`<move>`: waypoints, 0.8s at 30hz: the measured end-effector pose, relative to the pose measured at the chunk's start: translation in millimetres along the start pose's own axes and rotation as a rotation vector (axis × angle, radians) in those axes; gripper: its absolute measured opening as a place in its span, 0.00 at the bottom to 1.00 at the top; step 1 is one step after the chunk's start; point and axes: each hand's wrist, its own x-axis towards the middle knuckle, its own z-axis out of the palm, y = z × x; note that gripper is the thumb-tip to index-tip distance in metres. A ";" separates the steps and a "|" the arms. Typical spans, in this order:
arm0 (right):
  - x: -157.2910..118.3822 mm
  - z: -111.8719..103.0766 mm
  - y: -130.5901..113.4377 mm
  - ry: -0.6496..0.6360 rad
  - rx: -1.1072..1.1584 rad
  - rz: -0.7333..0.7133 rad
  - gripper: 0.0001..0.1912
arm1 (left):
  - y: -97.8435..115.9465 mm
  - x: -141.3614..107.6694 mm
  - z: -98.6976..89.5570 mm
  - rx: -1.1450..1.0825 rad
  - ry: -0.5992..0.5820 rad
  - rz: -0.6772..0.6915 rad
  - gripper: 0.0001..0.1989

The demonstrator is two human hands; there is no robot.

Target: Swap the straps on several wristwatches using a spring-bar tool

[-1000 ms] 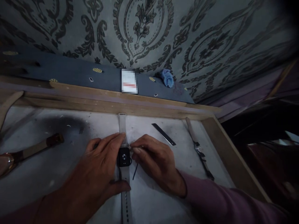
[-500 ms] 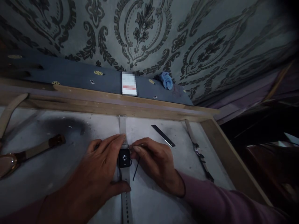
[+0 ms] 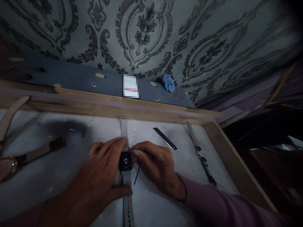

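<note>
Wall (image 3: 146, 34) with dark pattern is seen behind everything, and one wooden tray (image 3: 228, 151) with pale floor is placed before it. Two hands can be counted. The left hand (image 3: 99, 173) is half curled: its fingers are laid at the upper band (image 3: 124, 129) and its thumb on the lower band (image 3: 128, 201). The right hand (image 3: 153, 160) is closed to a narrow pinch, just beside the upper end of the case (image 3: 125, 165).

By the left hand, the smartwatch (image 3: 126, 161) is held flat on the tray floor, with its dark back turned up. It is judged to be light; its two bands seem soft and bendable, the case stiff, the back smooth and easily scratched, so it is best gripped by the case edges.

Two other watches are counted: one gold watch (image 3: 38, 153) at left and one thin watch (image 3: 200, 153) at right. One strap (image 3: 11, 115) is seen far left; whether it is loose cannot be told. One rag (image 3: 168, 83), one card (image 3: 130, 90) and one blade (image 3: 165, 138) are also found. Below the right hand, one rod (image 3: 137, 173) is shown. Between finger and thumb one tool (image 3: 142, 148), mostly covered, seems to be pinched.
</note>
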 end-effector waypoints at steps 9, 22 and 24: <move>-1.0 0.4 -0.5 0.002 0.007 0.002 0.07 | -1.0 -2.5 2.1 -0.035 0.021 -0.004 0.47; 0.9 -2.1 -1.7 0.002 0.014 -0.021 0.09 | -0.2 -3.5 1.8 -0.051 0.043 -0.007 0.47; 1.0 -1.9 -2.1 -0.008 0.015 -0.012 0.09 | -0.3 -4.1 1.7 -0.048 0.034 -0.007 0.47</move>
